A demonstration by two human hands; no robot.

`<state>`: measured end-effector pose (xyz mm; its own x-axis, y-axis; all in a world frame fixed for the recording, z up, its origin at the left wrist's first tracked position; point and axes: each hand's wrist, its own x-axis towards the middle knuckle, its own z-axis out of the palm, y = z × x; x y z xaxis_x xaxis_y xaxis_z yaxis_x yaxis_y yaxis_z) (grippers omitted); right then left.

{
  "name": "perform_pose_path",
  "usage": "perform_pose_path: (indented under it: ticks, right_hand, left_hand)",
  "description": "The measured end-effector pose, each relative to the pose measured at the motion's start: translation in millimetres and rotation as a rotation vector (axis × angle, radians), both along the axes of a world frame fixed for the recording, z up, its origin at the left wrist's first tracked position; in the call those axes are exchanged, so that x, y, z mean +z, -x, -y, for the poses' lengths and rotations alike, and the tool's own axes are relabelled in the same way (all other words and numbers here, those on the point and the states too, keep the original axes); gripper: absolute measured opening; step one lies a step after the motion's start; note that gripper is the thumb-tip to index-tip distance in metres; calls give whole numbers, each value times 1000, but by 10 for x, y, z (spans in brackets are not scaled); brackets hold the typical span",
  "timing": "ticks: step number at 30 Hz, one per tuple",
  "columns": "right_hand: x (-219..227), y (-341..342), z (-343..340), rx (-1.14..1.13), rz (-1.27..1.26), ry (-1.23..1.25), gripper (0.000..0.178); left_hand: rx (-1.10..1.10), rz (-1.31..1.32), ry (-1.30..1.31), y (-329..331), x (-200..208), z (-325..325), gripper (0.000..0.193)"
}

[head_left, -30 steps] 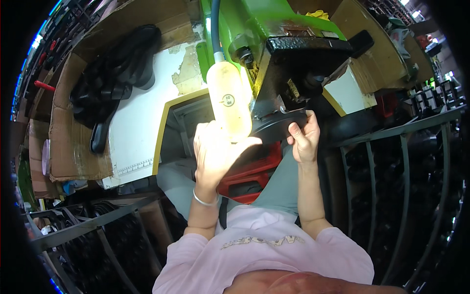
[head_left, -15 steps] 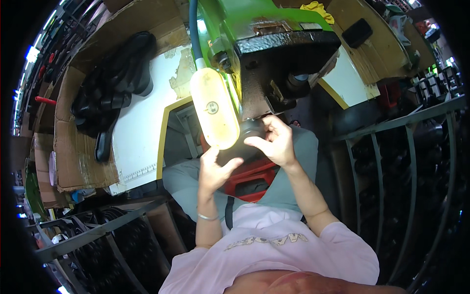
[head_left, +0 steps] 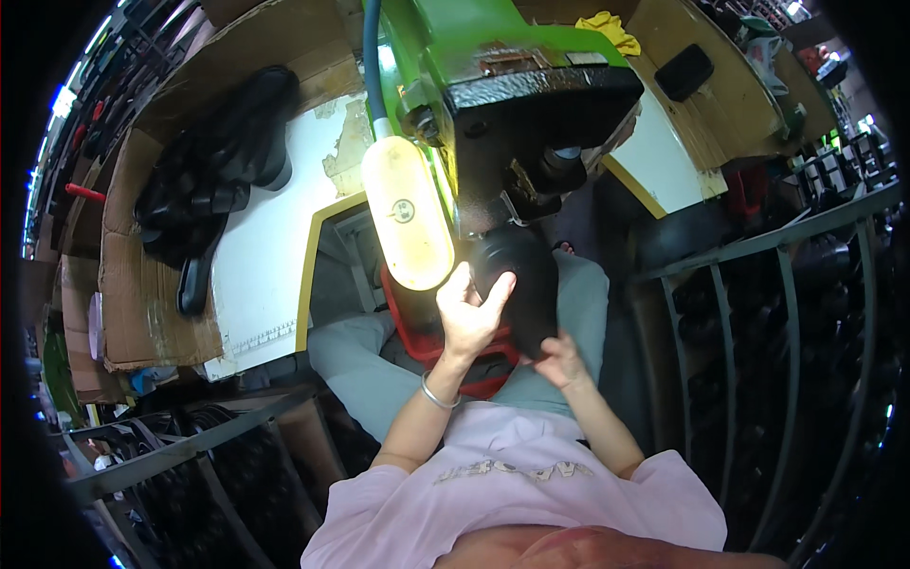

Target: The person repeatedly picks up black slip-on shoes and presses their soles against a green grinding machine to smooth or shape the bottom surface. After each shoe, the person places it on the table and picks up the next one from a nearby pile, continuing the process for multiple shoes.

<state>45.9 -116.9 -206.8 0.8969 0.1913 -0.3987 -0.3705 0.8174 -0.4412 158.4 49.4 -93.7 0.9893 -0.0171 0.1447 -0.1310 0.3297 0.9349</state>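
A black shoe sole point(head_left: 533, 294) hangs below the black head point(head_left: 540, 104) of a green machine, its long side running toward me. My left hand point(head_left: 471, 315) is closed on its left edge, thumb across the face and the other fingers partly hidden. At the sole's near end, my right hand point(head_left: 561, 364) has bent fingers pressed against the tip. Motion blurs that hand slightly. The far end lies close under the machine head, and I cannot tell whether they touch. A yellow-white oval lamp point(head_left: 408, 216) hangs just left of the sole.
A pile of black soles point(head_left: 223, 161) lies on the white tabletop point(head_left: 265, 275) at left, inside cardboard sides. A red plastic stool point(head_left: 417, 332) stands between my knees. Metal rack rails point(head_left: 777, 251) flank me. A yellow cloth point(head_left: 609, 33) and black pad point(head_left: 684, 72) lie at far right.
The sole has swung out toward me and shows at full length. My left hand moved up and right onto its edge; my right hand came down from the machine head to the near end.
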Motion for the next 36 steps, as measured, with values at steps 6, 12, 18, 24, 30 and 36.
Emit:
perform_pose_path:
  ticks: [6,12,18,24,30,36]
  right_hand:
    - [766,-447,548,-379,-11,553,44]
    - [1468,-1054,705,-342,297,909,52]
    - [1772,-1257,475,-233,436,947,54]
    - [1760,-1260,117,-156,479,928,52]
    - [1616,-1280,-228,-143,646,968,60]
    - [1437,-1185,-342,-138,682,936,58]
  left_hand:
    - [18,35,3,-81,69,-101,28]
    - [6,77,-197,-294,69,-522,23]
    - [-112,54,-181,-227,119,-813,33]
    - [55,-6,-117,-79,57,-1095,21]
    - [-33,-90,-260,81,39,-1543,26]
    - [6,57,-756,33,285,-1173,29]
